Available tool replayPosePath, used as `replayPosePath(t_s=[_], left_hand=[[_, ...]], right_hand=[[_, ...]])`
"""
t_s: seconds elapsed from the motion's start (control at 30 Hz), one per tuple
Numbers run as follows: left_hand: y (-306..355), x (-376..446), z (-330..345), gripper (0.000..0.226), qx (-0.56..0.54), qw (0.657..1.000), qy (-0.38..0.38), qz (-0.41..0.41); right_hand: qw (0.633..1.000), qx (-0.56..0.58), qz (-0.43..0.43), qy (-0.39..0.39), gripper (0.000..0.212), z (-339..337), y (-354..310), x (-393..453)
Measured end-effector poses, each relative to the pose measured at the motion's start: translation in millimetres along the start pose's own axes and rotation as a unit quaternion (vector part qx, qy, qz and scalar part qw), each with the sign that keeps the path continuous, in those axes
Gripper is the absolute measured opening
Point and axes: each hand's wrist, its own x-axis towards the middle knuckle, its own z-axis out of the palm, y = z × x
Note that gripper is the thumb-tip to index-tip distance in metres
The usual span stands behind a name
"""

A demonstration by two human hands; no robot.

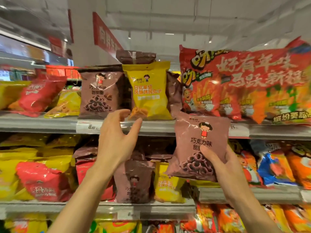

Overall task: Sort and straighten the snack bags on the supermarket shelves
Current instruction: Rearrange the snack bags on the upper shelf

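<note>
My right hand (222,167) grips a brown chocolate-ring snack bag (195,142) by its lower right corner and holds it up in front of the top shelf's edge. My left hand (116,140) is raised with fingers spread and relaxed, holding nothing, just below a yellow snack bag (148,91) that stands on the top shelf (50,123). A second brown bag (99,91) stands to the left of the yellow one. Another brown bag (135,57) lies on top behind the yellow bag.
A large red multi-pack (244,81) fills the top shelf on the right. Red and yellow bags (38,95) lie tilted at the left. The lower shelf (151,209) carries brown, yellow, red and orange bags. Price tags run along the shelf edges.
</note>
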Motion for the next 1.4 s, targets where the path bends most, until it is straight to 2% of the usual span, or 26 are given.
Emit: replayPosePath(t_s=[0.23, 0.43, 0.57, 0.7, 0.87, 0.97, 1.23, 1.4], left_hand=[[16.2, 55.5, 18.7, 0.055, 0.05, 0.998, -0.05, 0.0], [15.1, 84.9, 29.9, 0.067, 0.094, 0.99, -0.098, -0.044], [10.6, 91.2, 33.2, 0.058, 0.071, 0.992, -0.092, -0.046], [7.8, 88.9, 34.7, 0.05, 0.03, 0.997, -0.074, -0.011], [8.3, 90.7, 32.6, 0.06, -0.037, 0.998, -0.049, -0.001], [13.1, 92.4, 27.1, 0.052, -0.068, 0.997, -0.038, 0.007], [14.3, 82.2, -10.5, 0.031, -0.09, 0.996, -0.001, 0.022], [4.0, 78.4, -42.3, 0.036, -0.098, 0.995, 0.023, 0.006]], right_hand=[[0.998, -0.021, -0.051, -0.007, 0.031, 7.6, -20.5, 30.8], [0.998, -0.024, -0.062, -0.003, 0.035, 15.8, -30.0, 46.4], [0.998, -0.025, -0.063, -0.006, 0.035, 18.5, -31.6, 51.2], [0.998, -0.017, -0.063, -0.012, 0.033, 20.3, -30.8, 52.3], [0.998, -0.021, -0.059, -0.004, 0.035, 20.4, -28.2, 54.7], [0.998, -0.021, -0.06, 0.007, 0.036, 20.1, -28.8, 55.7], [0.997, -0.031, -0.077, 0.007, 0.035, 29.0, -34.7, 63.4], [0.993, -0.04, -0.107, 0.005, 0.034, 53.9, -52.7, 76.7]])
